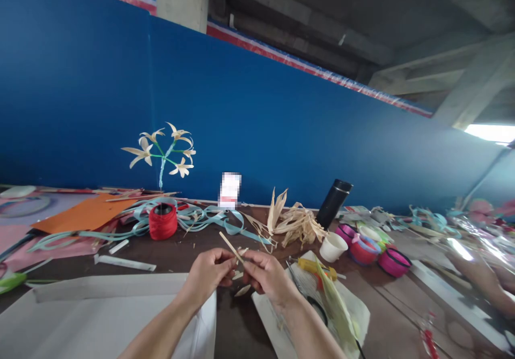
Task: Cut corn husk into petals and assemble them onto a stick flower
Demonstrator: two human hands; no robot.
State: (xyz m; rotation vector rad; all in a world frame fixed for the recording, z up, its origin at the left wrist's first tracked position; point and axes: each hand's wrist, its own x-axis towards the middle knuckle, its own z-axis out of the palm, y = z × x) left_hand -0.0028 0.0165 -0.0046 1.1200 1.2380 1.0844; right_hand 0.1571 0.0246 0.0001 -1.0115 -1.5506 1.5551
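Between my two hands a thin, pale strip point(230, 246) slants up to the left; it looks like dried husk or wood. My right hand point(270, 274) pinches its lower end between thumb and fingers. The fingers of my left hand point(209, 274) are closed at the same spot, pressed against the strip's lower part. Small pale husk pieces point(242, 291) show just beneath my fingers. Right of my right hand, a yellow glue gun point(316, 268) and a long green-white corn husk point(337, 300) lie on white sheets point(359, 316), with black-handled scissors point(317, 309) partly hidden by my forearm.
At the back stand a husk flower stem point(162, 160), red thread spool point(163, 221), dried husks point(301, 225), black bottle point(333, 203) and white cup point(333, 247). Light-blue ribbon point(217, 220) lies behind my hands. A white board point(120, 316) covers the left front. Another person's arm point(478, 278) reaches in at right.
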